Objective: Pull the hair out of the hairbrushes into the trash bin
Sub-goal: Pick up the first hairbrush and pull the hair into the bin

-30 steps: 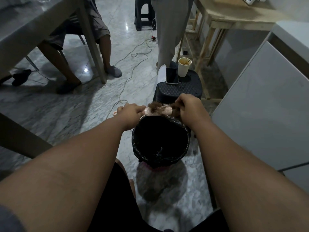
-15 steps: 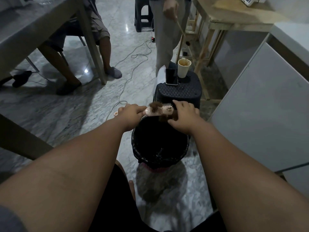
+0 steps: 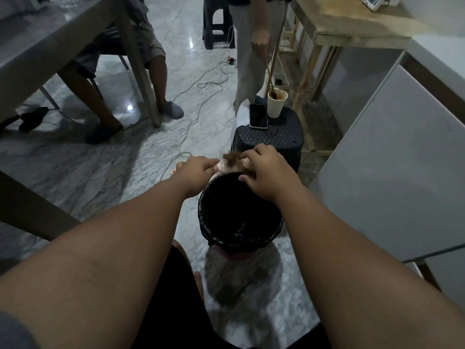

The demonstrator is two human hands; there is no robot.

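Observation:
A pale pink hairbrush is held level over the far rim of the trash bin, which is lined with a black bag. My left hand grips the brush by its handle end. My right hand lies over the brush's right half, fingers pinching the brown hair tangled in the bristles. A tuft of that hair stands up at the brush's far edge. The right end of the brush is hidden under my fingers.
A black plastic stool just behind the bin carries a phone and a paper cup, which a standing person stirs with a stick. A seated person's legs and a cable lie left. A white cabinet flanks the right.
My right hand has slid left and up over the brush head and now pinches the hair. The standing person's stick has gone into the cup.

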